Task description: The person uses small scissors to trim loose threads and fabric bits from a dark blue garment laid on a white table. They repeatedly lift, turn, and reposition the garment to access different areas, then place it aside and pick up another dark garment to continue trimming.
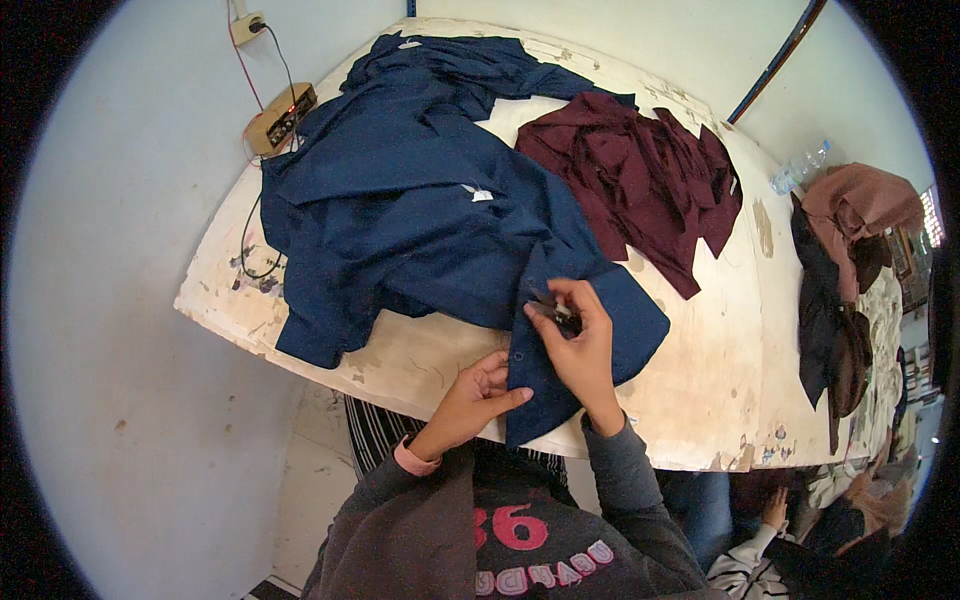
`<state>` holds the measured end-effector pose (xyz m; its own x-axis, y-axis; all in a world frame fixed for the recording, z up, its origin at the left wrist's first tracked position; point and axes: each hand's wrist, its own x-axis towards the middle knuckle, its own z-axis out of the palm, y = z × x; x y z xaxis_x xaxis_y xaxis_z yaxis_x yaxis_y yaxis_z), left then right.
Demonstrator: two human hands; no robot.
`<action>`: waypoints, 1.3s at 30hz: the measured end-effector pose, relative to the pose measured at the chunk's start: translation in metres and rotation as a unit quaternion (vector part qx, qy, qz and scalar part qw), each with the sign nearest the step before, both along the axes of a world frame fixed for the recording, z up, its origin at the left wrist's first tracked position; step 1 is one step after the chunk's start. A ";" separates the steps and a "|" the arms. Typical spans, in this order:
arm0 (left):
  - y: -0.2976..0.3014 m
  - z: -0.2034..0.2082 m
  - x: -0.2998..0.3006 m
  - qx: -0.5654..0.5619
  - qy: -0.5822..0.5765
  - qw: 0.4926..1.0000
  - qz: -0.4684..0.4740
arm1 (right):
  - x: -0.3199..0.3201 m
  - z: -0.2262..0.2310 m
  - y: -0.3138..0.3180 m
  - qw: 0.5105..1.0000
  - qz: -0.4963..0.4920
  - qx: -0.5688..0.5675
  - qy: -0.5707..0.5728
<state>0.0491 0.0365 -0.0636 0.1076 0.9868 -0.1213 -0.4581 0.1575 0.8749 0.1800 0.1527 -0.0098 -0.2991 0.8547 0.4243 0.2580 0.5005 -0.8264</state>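
Note:
A navy blue shirt [400,210] lies spread over the table, its front panel reaching down to the near edge. My left hand [472,402] pinches the panel's edge, thumb on top of the cloth and fingers curled at the side. Just above and to the right, my right hand [582,345] is closed around small dark thread snips [564,318], partly hidden by the fingers, with the tip over the button strip. A small button [517,356] shows on the strip between my hands. A white tag [481,195] lies on the shirt further back.
A maroon garment [640,170] lies crumpled on the worn table [700,400], right of the shirt. A wooden box with wires [283,120] stands by the left wall. At right are a plastic bottle [800,168] and a person in a brown head covering [862,200]. Another person's hand [775,510] shows lower right.

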 end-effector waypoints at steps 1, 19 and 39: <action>-0.001 -0.001 0.000 -0.005 -0.062 0.998 0.000 | -0.003 0.009 -0.005 0.999 -0.013 0.022 -0.028; 0.004 0.016 0.008 0.034 -0.058 0.995 0.071 | 0.026 0.018 -0.054 0.910 -0.031 0.275 -0.308; 0.028 0.032 0.005 -0.027 -0.062 0.980 0.186 | 0.054 -0.036 -0.075 0.945 0.048 0.289 -0.147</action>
